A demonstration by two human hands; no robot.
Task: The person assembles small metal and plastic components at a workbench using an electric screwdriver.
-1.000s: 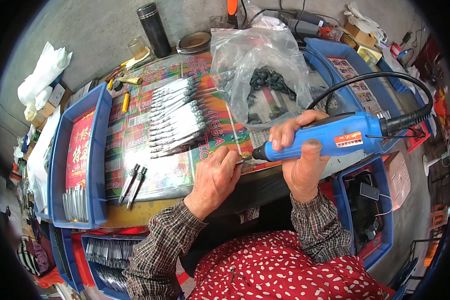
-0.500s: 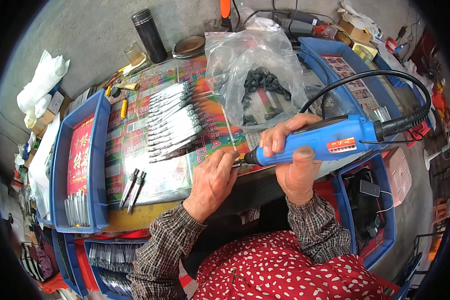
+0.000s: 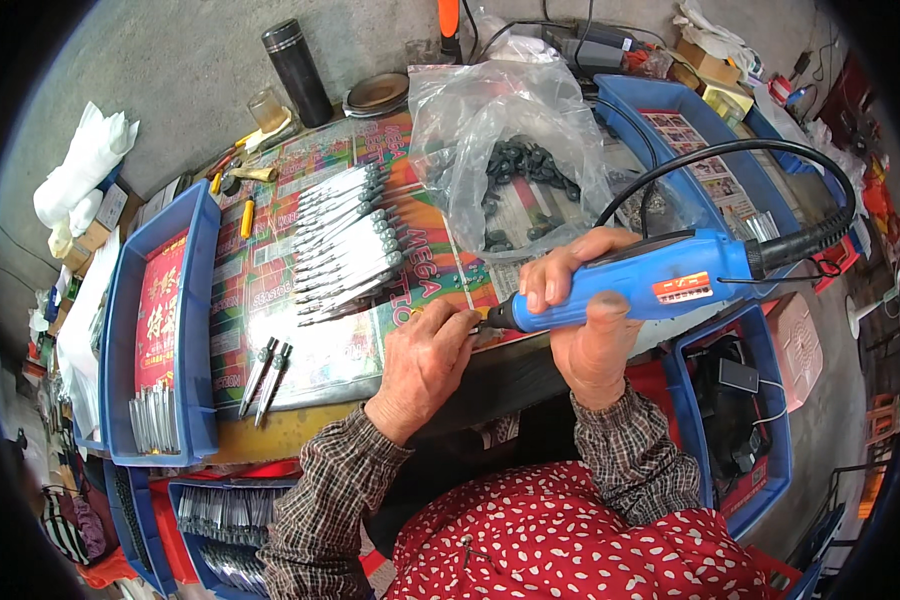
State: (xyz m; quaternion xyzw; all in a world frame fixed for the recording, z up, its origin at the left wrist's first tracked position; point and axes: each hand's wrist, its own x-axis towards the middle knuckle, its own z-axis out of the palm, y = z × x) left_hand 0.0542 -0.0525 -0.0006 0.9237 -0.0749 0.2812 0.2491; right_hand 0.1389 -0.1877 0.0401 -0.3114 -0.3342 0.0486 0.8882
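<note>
My right hand point(image 3: 592, 310) is wrapped round a blue electric screwdriver point(image 3: 660, 285), held level with its dark tip toward the left and its cable at the right end. At that tip my left hand point(image 3: 425, 370) is closed in a pinch; what the fingers hold is mostly hidden. Beyond it, a bank of shiny silver rods with dark ends point(image 3: 340, 245) lies side by side on the table. Two more silver rods with black ends point(image 3: 267, 380) rest apart from the bank, near the front edge.
A clear plastic bag point(image 3: 450, 110) with small black parts point(image 3: 520, 165) lies at the table's back. Blue trays stand left point(image 3: 210, 330), right point(image 3: 620, 95) and below right point(image 3: 690, 400). A dark flask point(image 3: 298, 72), yellow-handled tool point(image 3: 247, 218) and thick black cable point(image 3: 740, 150) also show.
The fingers of my left hand have shifted slightly at the screwdriver's tip. My right hand and the screwdriver stay nearly in place.
</note>
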